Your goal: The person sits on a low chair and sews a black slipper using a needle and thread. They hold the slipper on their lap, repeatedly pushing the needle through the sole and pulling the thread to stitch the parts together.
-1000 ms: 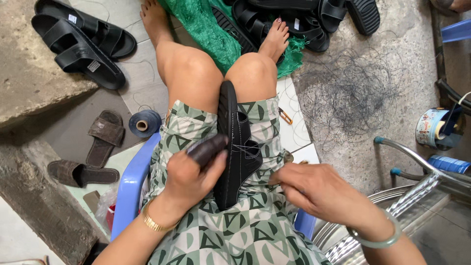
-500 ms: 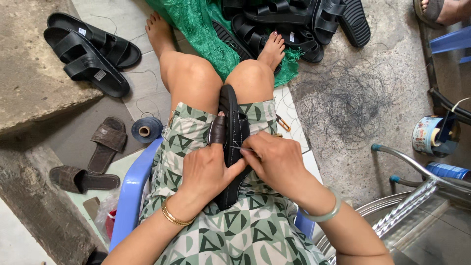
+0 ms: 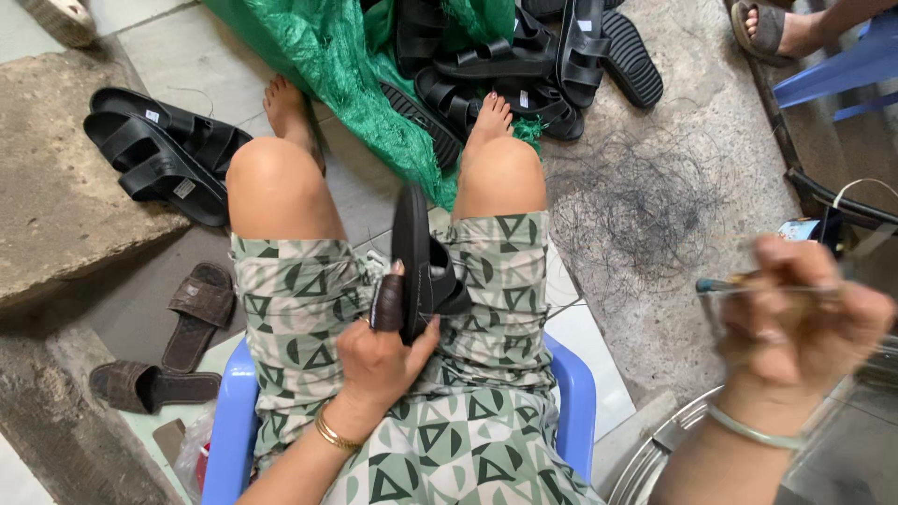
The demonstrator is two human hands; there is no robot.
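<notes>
On the lap, between the knees, a black sandal [image 3: 418, 257] stands on edge, toe end pointing away from the person. Left hand [image 3: 382, 355] grips its near end from below; the forefinger, covered by a dark brown guard [image 3: 387, 304], lies flat along the sole's side. Grip is closed on the sandal.

Right hand [image 3: 804, 313] is raised well off to the right, apart from the sandal, blurred. Fingers pinched shut on a thin needle-like tool [image 3: 739, 285] with a bluish tip at its left end; whether thread runs from it cannot be told.

Person sits on a blue chair [image 3: 572, 393], wearing green patterned cloth. Gold bangle [image 3: 335, 433] on left wrist, pale bangle [image 3: 753, 427] on right.

Surroundings: pair of black sandals [image 3: 164, 150] on the concrete slab at left; two brown slippers [image 3: 192, 313] on the floor below it; green net [image 3: 351, 65] ahead with a heap of black sandals [image 3: 524, 56] on it; loose black thread scraps [image 3: 645, 201] on the floor at right.
</notes>
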